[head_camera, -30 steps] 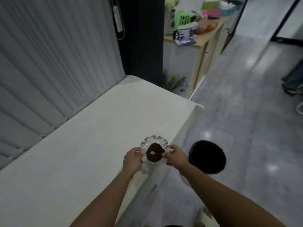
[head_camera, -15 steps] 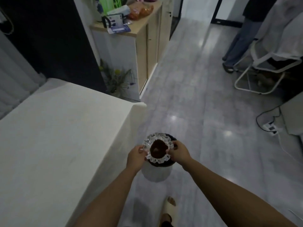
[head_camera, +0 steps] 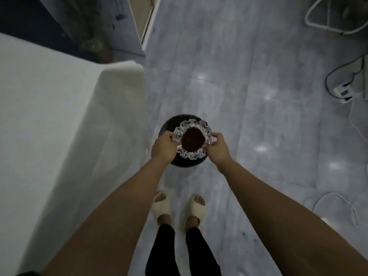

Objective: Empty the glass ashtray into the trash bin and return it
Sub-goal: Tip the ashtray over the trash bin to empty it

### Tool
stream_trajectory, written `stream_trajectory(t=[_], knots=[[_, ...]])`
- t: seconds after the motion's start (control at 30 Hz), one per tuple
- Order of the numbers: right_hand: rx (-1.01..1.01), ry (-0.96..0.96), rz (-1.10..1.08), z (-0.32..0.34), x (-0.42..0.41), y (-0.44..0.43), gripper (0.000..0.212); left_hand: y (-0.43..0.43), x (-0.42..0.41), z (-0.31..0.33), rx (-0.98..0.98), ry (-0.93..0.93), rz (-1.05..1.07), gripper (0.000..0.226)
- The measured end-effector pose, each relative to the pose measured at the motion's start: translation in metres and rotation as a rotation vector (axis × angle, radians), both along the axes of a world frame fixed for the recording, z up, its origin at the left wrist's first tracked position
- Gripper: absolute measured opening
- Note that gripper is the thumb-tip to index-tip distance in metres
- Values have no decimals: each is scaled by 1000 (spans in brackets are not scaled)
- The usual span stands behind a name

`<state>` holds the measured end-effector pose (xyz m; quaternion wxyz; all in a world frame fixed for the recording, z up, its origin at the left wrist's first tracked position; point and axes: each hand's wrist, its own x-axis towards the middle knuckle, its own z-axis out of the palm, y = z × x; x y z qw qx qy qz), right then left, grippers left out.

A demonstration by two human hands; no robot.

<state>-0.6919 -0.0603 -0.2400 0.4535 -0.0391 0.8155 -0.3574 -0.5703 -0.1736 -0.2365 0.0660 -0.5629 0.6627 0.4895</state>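
The cut-glass ashtray (head_camera: pixel 190 127) has a scalloped rim and a dark brown heap in its bowl. It is level, held right above the round black trash bin (head_camera: pixel 171 122) on the floor. My left hand (head_camera: pixel 163 146) grips its left rim and my right hand (head_camera: pixel 217 147) grips its right rim. The ashtray and my hands hide most of the bin's opening; only its dark rim shows around them.
The white-covered table (head_camera: pixel 49 120) runs along the left, its corner just left of the bin. My feet in pale slippers (head_camera: pixel 162 207) stand behind the bin. A cabinet base (head_camera: pixel 146 22) and a plant (head_camera: pixel 93 44) are beyond; a power strip and cables (head_camera: pixel 343 92) lie at right.
The ashtray has been lifted off the table edge and carried right, over the trash bin. Both hands kept their grip. The view has tilted down toward the floor and my feet.
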Motion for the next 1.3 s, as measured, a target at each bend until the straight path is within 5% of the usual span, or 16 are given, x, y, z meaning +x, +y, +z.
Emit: stream_trajectory(t=[0.1, 0.4, 0.63, 0.77, 0.9, 1.3], knots=[[-16, -38, -34, -49, -8, -8, 52, -12, -9, -52, 38, -11, -12, 25], [-174, -11, -29, -162, -14, -9, 30, -37, -17, -172, 67, 126, 25, 12], [-248, 347, -6, -183, 5, -2, 28, -44, -21, -187, -235, 243, -191, 20], [-235, 597, 257, -204, 1, -1, 26, -44, -10, -199, -443, 227, -426, 45], [-186, 701, 451, -213, -3, -1, 32, -44, 10, -216, -439, 217, -520, 38], [-209, 853, 375, -213, 0, 21, 40, -36, 15, -218, -639, 405, -538, 44]])
